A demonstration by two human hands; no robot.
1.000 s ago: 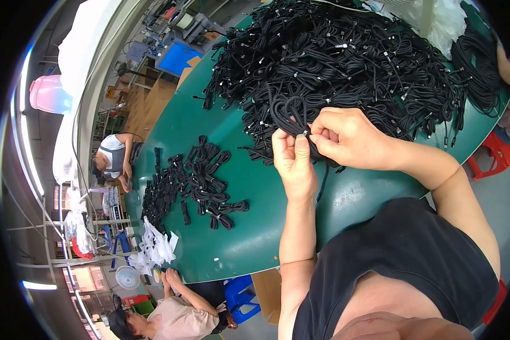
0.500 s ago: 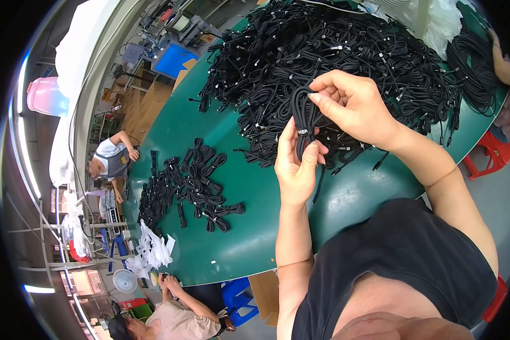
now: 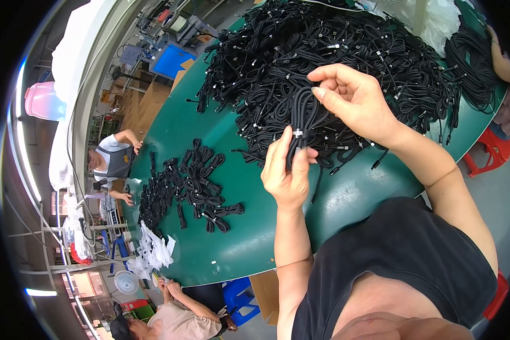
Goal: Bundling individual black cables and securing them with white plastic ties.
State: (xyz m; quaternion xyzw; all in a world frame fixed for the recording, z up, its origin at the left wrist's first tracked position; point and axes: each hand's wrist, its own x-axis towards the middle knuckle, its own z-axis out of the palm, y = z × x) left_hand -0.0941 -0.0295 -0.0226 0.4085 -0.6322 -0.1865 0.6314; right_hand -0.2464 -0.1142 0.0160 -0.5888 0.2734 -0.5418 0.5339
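Observation:
A coiled black cable bundle (image 3: 305,113) stands upright in my left hand (image 3: 288,177), whose fingers and thumb close round its lower end. A band with white print circles the bundle just above the grip. My right hand (image 3: 358,106) hovers beside the bundle's top loops, thumb and forefinger apart, with nothing visibly gripped between them. Behind both hands rises a large heap of black cables (image 3: 260,56) with small metal plugs. Farther left on the table lies a smaller pile of bundled cables (image 3: 201,184).
The green table (image 3: 238,243) curves round me. White plastic strips (image 3: 154,249) lie near its left edge. Two people work there, one in a grey apron (image 3: 116,161), one in a beige shirt (image 3: 181,323). A red stool (image 3: 484,153) stands at right, a large cable coil (image 3: 470,68) beyond it.
My right thumb and forefinger have parted and come off the bundle's top. My left hand has shifted slightly left with the bundle. The person in the apron has leaned in.

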